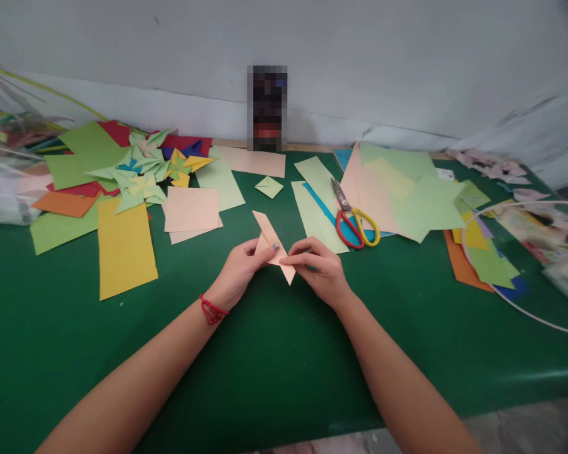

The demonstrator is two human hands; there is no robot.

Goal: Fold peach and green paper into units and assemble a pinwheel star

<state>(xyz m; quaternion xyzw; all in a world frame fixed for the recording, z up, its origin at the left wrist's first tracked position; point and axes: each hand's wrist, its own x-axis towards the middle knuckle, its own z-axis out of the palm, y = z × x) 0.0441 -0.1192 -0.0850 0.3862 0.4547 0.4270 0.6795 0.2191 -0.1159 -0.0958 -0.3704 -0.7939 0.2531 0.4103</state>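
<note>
Between my two hands is a folded piece of pale peach paper (271, 238), held just above the green table (265, 378). My left hand (246, 265) grips its left side, thumb on top and the other fingers mostly hidden beneath. With thumb and fingers closed, my right hand (319, 268) pinches the lower right edge, near the pointed end. Beyond the hands lies a small folded light green paper (269, 186). Scissors (353, 217) with one red and one yellow handle rest on paper to the right.
Folded paper stars (144, 167) and coloured sheets pile up at the left, with a yellow sheet (125, 249) in front. Peach squares (192, 211) lie nearby. Light green sheets (421, 202) spread at the right, beside a thin white hoop (525, 318). A blurred-out upright object (267, 107) stands against the wall.
</note>
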